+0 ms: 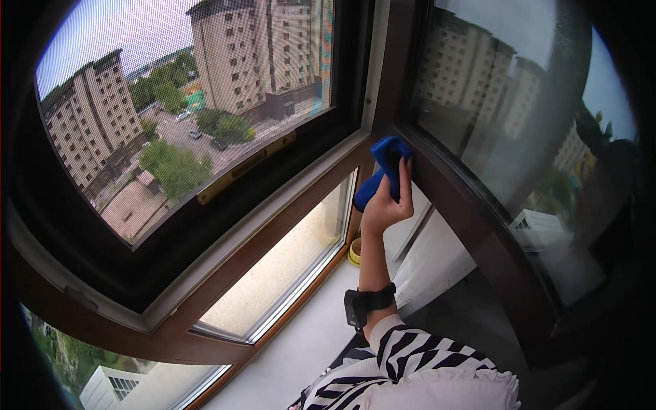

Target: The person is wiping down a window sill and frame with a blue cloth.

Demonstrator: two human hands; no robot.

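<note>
— Where do we have the cloth (384, 169) just now?

— Just right of the frame's centre, pressed against the dark brown window frame (471, 225) where the open sash meets the middle post. Our right hand (386, 205) is the one on it; the grip is clenched around the blue cloth, fingers wrapped over its right side.

— And which way does it lie from the grip?

— Up and slightly left. The cloth is bunched into a roll whose long axis runs from the lower left to the upper right, its top poking out above our fingertips and its lower end hanging out to the left of the palm.

— The other hand?

— We cannot see it anywhere, so we cannot tell its state. Only the right arm rises from the lower edge, with a striped sleeve (417, 355) and a black wrist strap (369, 301).

— Anything near the cloth?

— A small yellow cup (354, 251) sits on the white sill (301, 348) just below the hand, well apart from the cloth. The brown edge of the frame runs down and to the right from the cloth.
</note>
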